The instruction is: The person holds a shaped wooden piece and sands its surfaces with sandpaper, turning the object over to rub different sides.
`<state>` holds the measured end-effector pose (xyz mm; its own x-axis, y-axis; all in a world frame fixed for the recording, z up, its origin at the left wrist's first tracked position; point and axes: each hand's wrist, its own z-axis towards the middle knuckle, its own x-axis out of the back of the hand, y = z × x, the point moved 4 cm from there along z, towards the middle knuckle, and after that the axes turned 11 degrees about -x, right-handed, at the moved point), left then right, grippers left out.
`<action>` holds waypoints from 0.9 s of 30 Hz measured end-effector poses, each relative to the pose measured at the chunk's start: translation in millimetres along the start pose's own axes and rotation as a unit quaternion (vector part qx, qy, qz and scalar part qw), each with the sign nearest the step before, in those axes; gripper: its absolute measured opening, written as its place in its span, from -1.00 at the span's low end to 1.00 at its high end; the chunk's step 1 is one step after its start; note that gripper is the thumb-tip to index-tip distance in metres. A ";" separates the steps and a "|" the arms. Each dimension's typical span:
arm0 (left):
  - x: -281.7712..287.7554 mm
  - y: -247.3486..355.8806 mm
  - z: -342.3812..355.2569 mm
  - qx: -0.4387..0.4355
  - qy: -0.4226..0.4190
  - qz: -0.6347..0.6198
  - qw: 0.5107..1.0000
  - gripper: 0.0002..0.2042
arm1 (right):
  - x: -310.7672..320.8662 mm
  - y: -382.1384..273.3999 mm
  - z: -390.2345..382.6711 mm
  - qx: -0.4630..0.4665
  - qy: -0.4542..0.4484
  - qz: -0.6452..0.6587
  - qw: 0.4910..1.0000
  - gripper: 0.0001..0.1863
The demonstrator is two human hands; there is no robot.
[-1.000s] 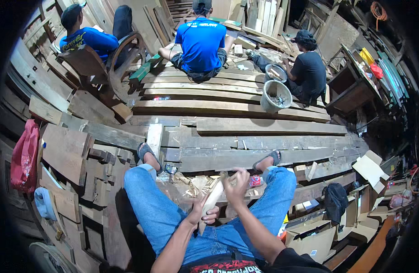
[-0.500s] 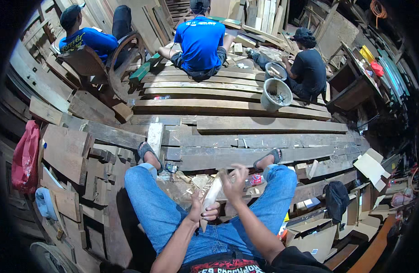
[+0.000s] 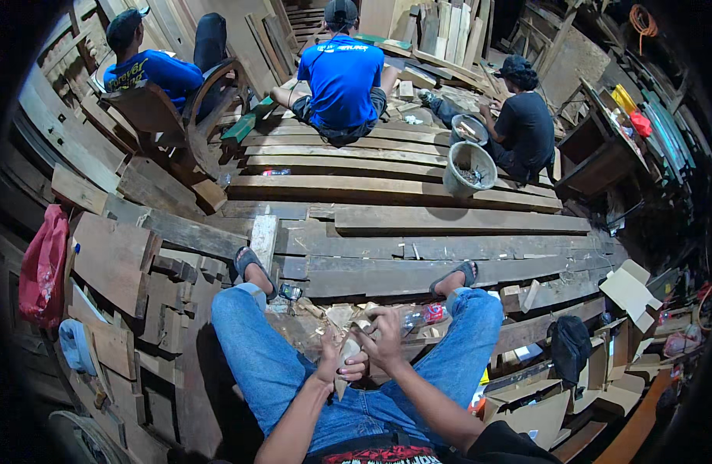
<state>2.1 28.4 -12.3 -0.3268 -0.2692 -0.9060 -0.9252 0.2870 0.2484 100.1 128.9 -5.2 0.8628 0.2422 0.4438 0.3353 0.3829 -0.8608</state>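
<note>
My left hand (image 3: pixel 329 360) is closed around a pale carved piece of wood (image 3: pixel 347 350), held at a tilt between my knees. Its narrow pointed end sticks out below my fingers, toward my lap. At the wood's upper end, my right hand (image 3: pixel 384 340) is closed, with bent fingers pressed against it. Whether those fingers also grip something small is hidden. Wood chips and scraps (image 3: pixel 341 315) lie just past my hands. Beside my right knee rests a clear plastic bottle (image 3: pixel 427 315) with a red label.
Long planks (image 3: pixel 449 220) lie crosswise ahead. Three people sit beyond, one in a wooden chair (image 3: pixel 151 108). A grey bucket (image 3: pixel 470 167) stands near the right one. Boards (image 3: pixel 112 259) and a red bag (image 3: pixel 43 267) are at left; cardboard boxes (image 3: pixel 530 410) at right.
My right hand has moved down and left along the wood, from a blurred position above it. The left hand keeps its grip, and the bottle shows more fully.
</note>
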 end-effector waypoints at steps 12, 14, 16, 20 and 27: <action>-7.8 -9.5 8.7 0.021 -0.020 -0.011 1.000 -0.01 | 23.1 12.9 27.9 -0.052 0.084 -0.084 0.992 -0.63; -8.0 -18.6 0.0 -0.002 0.003 0.004 1.000 -0.03 | 27.1 6.7 31.0 -0.117 0.134 -0.154 0.972 -0.62; -23.9 -9.8 -3.6 0.002 -0.036 -0.095 0.995 -0.04 | 11.1 -4.7 2.8 0.005 0.039 -0.073 0.997 -0.63; -2.0 -21.4 -1.9 -0.012 0.026 0.063 0.998 -0.10 | 20.5 15.9 34.1 -0.062 0.145 -0.120 0.980 -0.68; 12.5 -19.4 0.4 -0.009 0.029 0.003 1.000 -0.23 | 10.0 3.2 10.5 -0.028 0.084 -0.072 0.993 -0.61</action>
<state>16.0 19.8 -28.5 -0.3428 -0.3200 -0.8832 -0.9260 0.2730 0.2605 105.8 142.0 -0.9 0.8543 0.0340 0.5186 0.4756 0.3509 -0.8066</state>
